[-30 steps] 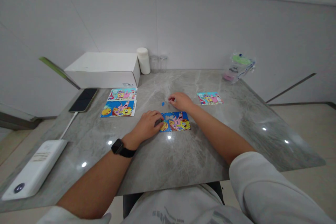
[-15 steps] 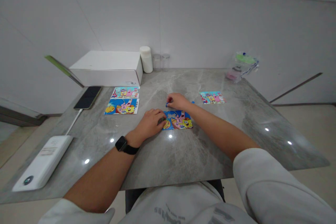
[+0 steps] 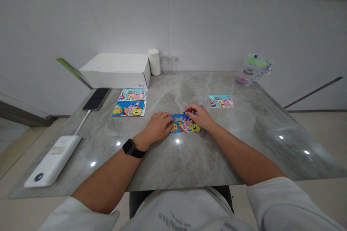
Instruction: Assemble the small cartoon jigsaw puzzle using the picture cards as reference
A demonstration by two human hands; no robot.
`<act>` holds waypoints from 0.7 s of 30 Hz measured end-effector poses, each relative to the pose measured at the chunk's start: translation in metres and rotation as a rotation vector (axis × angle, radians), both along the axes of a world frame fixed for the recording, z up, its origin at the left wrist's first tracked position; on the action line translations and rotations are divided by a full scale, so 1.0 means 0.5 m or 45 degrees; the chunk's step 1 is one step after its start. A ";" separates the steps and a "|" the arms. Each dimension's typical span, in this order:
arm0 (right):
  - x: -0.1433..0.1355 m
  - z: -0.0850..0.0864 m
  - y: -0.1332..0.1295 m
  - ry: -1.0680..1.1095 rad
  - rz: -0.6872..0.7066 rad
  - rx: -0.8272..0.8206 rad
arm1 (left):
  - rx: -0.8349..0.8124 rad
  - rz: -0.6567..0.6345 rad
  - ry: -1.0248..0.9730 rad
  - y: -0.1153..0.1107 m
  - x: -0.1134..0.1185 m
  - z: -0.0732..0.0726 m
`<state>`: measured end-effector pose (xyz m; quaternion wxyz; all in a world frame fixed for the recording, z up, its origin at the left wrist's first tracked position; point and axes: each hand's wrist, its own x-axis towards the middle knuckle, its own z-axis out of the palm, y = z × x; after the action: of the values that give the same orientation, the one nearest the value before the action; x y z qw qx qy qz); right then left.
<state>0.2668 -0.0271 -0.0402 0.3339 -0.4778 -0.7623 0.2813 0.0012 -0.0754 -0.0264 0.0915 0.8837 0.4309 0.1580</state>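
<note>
Jigsaw puzzle (image 3: 188, 126) lies flat on the grey marbled desk (image 3: 177, 169), in front of the person and between the two hands. Its blue picture shows pink and yellow cartoon figures, and an irregular pale gap breaks the upper left part.

The left hand (image 3: 155, 128) rests at the puzzle's left end with its fingers curled and the tips touching the edge; I cannot tell whether its grip closes on the board or only steadies it. A black watch (image 3: 129, 147) circles that wrist. The right hand (image 3: 200, 116) reaches over the puzzle's far edge, its grip pinched on a small blue piece (image 3: 184, 113) that is largely hidden by the fingertips. Another blue bit (image 3: 201, 105) shows just beyond the knuckles.

To the left lies a blue card (image 3: 130, 109) with a similar picture, and directly beyond it a turquoise card (image 3: 133, 94). A second turquoise card (image 3: 222, 101) lies to the right of the puzzle, well apart from it. Farther left, a white cable (image 3: 82, 122) runs between a dark phone (image 3: 97, 99) and a white device (image 3: 52, 161). Along the back stand a white box (image 3: 115, 70), a white bottle (image 3: 154, 62) and two clear glasses (image 3: 165, 65); a clear plastic bag (image 3: 253, 70) sits at the far right corner.
</note>
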 end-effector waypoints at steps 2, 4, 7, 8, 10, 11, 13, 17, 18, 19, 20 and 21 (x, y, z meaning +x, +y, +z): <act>0.000 -0.005 -0.010 -0.003 0.017 0.059 | 0.006 0.009 -0.001 0.001 0.000 -0.003; -0.002 -0.006 -0.014 -0.013 0.029 0.088 | 0.019 0.025 -0.012 0.000 0.001 -0.002; -0.003 -0.005 -0.015 -0.026 0.027 0.082 | 0.036 0.002 -0.044 -0.006 0.003 0.007; -0.004 -0.005 -0.016 -0.032 0.037 0.072 | 0.035 -0.028 -0.055 -0.008 0.005 0.010; -0.004 -0.005 -0.016 -0.047 0.065 0.051 | 0.024 -0.116 -0.073 -0.014 0.008 0.015; -0.004 -0.006 -0.017 -0.056 0.077 0.043 | 0.014 -0.161 -0.078 -0.016 0.009 0.017; -0.005 -0.008 -0.018 -0.083 0.093 0.035 | -0.007 -0.229 -0.078 -0.019 0.011 0.019; -0.009 -0.011 -0.018 -0.152 0.103 0.024 | -0.041 -0.284 -0.063 -0.022 0.014 0.020; -0.009 -0.012 -0.018 -0.164 0.099 0.022 | -0.044 -0.295 -0.064 -0.022 0.014 0.020; -0.010 -0.013 -0.017 -0.172 0.093 0.024 | -0.047 -0.306 -0.066 -0.022 0.015 0.020; -0.011 -0.015 -0.016 -0.179 0.087 0.029 | -0.050 -0.319 -0.067 -0.022 0.015 0.021; -0.011 -0.016 -0.016 -0.186 0.083 0.036 | -0.052 -0.327 -0.067 -0.022 0.016 0.021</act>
<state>0.2613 -0.0349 -0.0484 0.2748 -0.4672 -0.8037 0.2457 0.0091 -0.0867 -0.0158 0.1405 0.9251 0.3148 0.1594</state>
